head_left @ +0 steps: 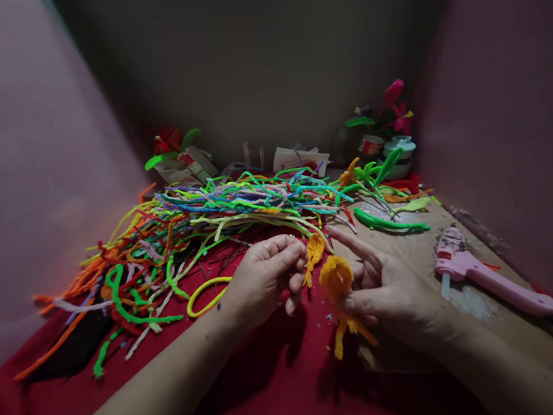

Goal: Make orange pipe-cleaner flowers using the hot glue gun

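My left hand [277, 266] pinches a small orange pipe-cleaner petal [314, 249], with its thin twisted ends pointing down. Between the thumb and fingers of my right hand [376, 282] is a larger orange pipe-cleaner petal [336, 277], cupped at the top, with two loose ends hanging below. The two petals are close together but look apart. My right index finger stretches out behind them. Beneath both hands lies a red cloth [254, 379].
A heap of coloured pipe cleaners [256, 196] spreads behind and left of my hands. A yellow ring [209, 295] lies by my left wrist. On the brown board [417, 344] at right are a pink glue gun [489, 278] and a green pipe-cleaner strip [390, 222]. Pipe-cleaner flowers [396, 104] stand behind.
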{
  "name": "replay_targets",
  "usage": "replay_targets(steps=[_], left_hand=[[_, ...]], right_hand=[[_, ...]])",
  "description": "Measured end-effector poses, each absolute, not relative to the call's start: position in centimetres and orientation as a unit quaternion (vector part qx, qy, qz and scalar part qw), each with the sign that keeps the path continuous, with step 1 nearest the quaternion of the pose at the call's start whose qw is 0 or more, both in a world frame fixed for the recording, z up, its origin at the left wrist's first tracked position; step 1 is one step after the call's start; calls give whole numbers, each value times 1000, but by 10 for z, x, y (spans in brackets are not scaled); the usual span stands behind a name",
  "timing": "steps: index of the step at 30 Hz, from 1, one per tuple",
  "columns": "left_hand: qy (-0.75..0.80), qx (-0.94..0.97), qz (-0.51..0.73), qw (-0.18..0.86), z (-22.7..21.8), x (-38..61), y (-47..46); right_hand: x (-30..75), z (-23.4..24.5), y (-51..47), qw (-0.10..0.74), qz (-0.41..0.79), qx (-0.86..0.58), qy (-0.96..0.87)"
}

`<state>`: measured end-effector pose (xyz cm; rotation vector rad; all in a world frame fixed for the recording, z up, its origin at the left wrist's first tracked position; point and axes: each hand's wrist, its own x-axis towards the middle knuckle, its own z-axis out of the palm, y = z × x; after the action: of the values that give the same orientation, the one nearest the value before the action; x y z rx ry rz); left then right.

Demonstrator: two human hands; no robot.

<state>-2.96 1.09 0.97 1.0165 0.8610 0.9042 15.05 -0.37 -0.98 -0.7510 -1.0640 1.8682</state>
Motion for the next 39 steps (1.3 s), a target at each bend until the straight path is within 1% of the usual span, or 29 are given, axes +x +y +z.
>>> replay_targets(steps=[3,5,9,11,16,19,22,26,29,31,35,36,39], left_hand=[[377,443,416,699,10,-28,9],[388,452,419,685,10,-28,9],[446,532,424,581,9,-28,8],[449,559,431,547,9,-28,8],[421,548,460,558,10,-28,7],[415,554,485,534,9,-28,7],[408,590,502,483,8,-27,7],[423,666,476,390,9,-27,6],[425,684,474,357,12,-28,6],[431,665,467,393,13,-27,5],[439,530,431,584,12,-24,4],[437,496,428,616,12,-24,4],[428,424,473,643,13,-24,7]], right_hand=[[151,-10,-6,403,772,-261,-416],[150,-9,-7,401,787,-239,-403],[147,-7,-10,392,813,-213,-374],[147,-7,-11,388,820,-207,-367],[150,-13,-12,364,822,-210,-383],[150,-15,-13,364,820,-221,-383],[150,-17,-12,356,823,-220,-383],[151,-18,-12,333,830,-222,-388],[151,-20,-13,302,830,-218,-415],[151,-22,-14,279,824,-212,-445],[150,-25,-14,269,810,-209,-478],[150,-25,-14,273,806,-212,-480],[150,-23,-14,281,802,-221,-479]])
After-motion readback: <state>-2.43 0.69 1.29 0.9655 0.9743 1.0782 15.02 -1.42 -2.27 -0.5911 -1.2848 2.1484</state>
